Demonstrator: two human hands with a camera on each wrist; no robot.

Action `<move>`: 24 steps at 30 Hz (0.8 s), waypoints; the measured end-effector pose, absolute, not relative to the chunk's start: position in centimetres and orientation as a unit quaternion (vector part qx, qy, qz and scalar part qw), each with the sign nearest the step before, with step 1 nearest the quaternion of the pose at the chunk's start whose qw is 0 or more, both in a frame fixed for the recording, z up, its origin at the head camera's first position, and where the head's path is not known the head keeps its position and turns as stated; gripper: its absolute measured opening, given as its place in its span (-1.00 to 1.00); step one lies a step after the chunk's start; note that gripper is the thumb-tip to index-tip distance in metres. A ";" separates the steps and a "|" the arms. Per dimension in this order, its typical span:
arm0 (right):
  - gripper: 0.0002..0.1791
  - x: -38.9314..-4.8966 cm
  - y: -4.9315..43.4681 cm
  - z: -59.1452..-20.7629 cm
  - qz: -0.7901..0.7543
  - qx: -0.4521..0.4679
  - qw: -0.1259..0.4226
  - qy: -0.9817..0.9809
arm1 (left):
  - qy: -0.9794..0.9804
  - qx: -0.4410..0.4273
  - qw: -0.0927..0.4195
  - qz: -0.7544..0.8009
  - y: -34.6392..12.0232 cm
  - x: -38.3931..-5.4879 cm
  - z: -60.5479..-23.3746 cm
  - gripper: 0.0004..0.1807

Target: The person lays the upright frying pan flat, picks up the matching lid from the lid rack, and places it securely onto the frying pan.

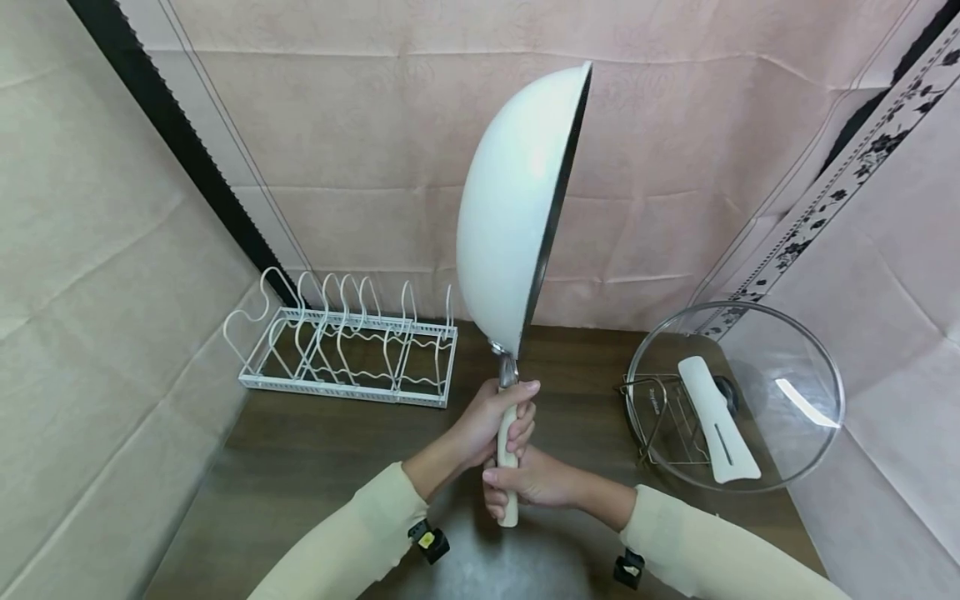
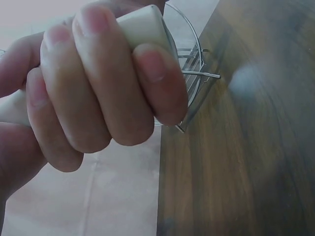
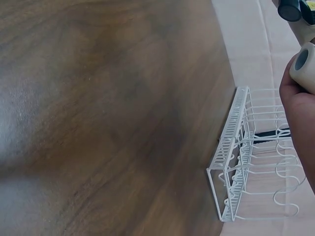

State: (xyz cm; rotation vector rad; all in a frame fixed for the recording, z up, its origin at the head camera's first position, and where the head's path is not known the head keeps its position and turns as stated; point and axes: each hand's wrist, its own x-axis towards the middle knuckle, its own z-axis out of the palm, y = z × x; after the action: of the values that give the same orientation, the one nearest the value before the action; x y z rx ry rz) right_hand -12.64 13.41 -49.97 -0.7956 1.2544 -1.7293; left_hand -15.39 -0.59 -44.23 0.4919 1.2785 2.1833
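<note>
A wok (image 1: 510,200) with a white outside and dark inner side stands on edge in the air, handle down. My left hand (image 1: 491,421) grips the upper part of its cream handle (image 1: 507,437), just under the metal neck. Lower on the same handle, my right hand (image 1: 534,481) holds on, thumb laid across it. In the left wrist view the curled fingers (image 2: 106,88) wrap the handle (image 2: 145,27). Only the handle's hollow end (image 3: 302,64) and part of the right hand (image 3: 300,113) show at the right wrist view's edge.
A white wire dish rack (image 1: 348,342) stands at the back left of the wooden table (image 1: 300,475). On the right, a round glass lid (image 1: 795,408) leans on a wire stand (image 1: 660,417), with a white spatula (image 1: 716,417) there. Cloth walls (image 1: 337,125) enclose the table.
</note>
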 end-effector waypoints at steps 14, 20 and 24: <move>-0.33 -11.6 13.6 -49.6 -0.695 -0.320 0.429 0.480 | 0.422 0.174 0.326 0.828 -0.2 -15.1 -43.9 -0.49; -0.33 -11.4 13.7 -49.4 -0.692 -0.321 0.439 0.475 | 0.406 0.177 0.346 0.827 -0.2 -15.0 -43.8 -0.51; -0.31 -11.1 13.8 -49.4 -0.691 -0.322 0.449 0.467 | 0.386 0.185 0.356 0.831 -0.3 -15.0 -44.0 -0.51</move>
State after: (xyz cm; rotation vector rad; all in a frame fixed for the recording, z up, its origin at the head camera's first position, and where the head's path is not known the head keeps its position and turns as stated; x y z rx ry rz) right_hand -11.14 13.80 -49.37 -0.7970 1.1551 -1.7085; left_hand -14.97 -0.26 -43.98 0.4774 0.9964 2.1460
